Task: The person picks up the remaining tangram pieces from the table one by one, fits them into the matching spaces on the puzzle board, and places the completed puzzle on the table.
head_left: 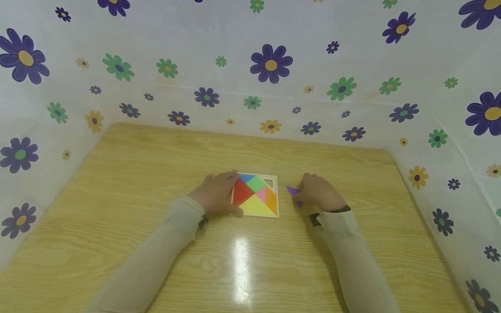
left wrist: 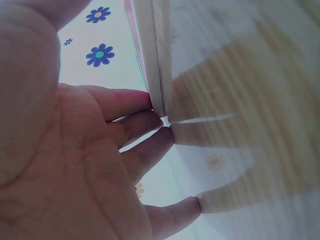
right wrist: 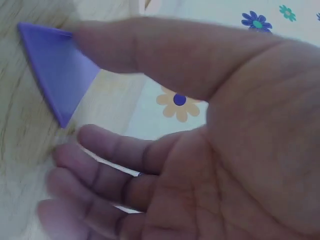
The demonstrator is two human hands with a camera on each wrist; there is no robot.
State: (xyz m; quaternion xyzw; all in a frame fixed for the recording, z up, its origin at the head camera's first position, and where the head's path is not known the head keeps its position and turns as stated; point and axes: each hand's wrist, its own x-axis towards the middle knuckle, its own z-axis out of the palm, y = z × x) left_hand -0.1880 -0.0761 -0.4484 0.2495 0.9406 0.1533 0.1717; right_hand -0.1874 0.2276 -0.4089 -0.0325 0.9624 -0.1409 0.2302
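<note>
A square tangram tray [head_left: 278,198] with a pale wooden rim lies on the table, holding red, yellow, blue, green, pink and orange pieces. Bare wood shows in a triangular gap at its far right corner. My left hand [head_left: 216,193] rests at the tray's left side, thumb by the near corner. In the left wrist view its extended fingertips meet the tabletop, the foremost beside the tray edge [left wrist: 150,55]. To the right of the tray is a purple triangle piece [right wrist: 57,70]. My right hand's [head_left: 318,191] straight thumb touches that piece; the other fingers curve loosely below, apart from it.
The wood-grain table [head_left: 176,152] extends around the tray on all sides. White flower-print cloth [head_left: 235,78] rises behind the table and along its left and right sides. A bright light reflection lies on the tabletop in front of the tray.
</note>
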